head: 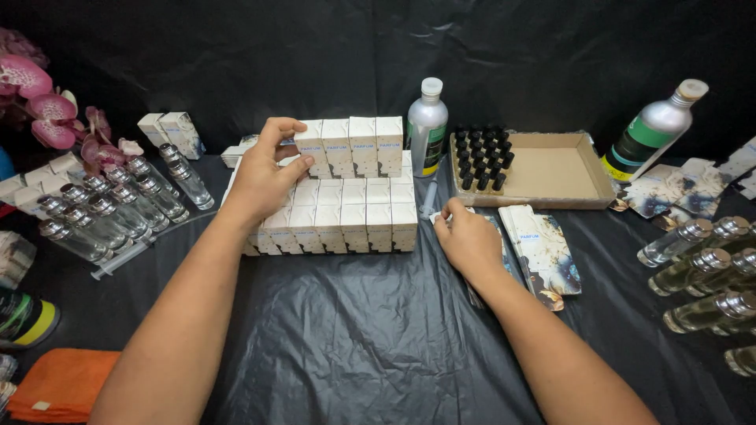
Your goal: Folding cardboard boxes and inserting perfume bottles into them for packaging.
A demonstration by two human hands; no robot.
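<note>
While gripping far-left top-row white box [309, 147] with left hand [260, 177], right hand [466, 238] curled loosely beside flat printed cartons [543, 250], near-right of box stack [346, 214]; glass bottles [118, 208] left, syringe [428, 198] between.

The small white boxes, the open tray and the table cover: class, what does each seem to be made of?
Small white boxes: likely thin matte card, judging by the sharp folded edges. Open tray: brown cardboard, dull, with raw cut walls. Table cover: probably black plastic sheet, as it is glossy and creased. The left hand touches the boxes.
</note>
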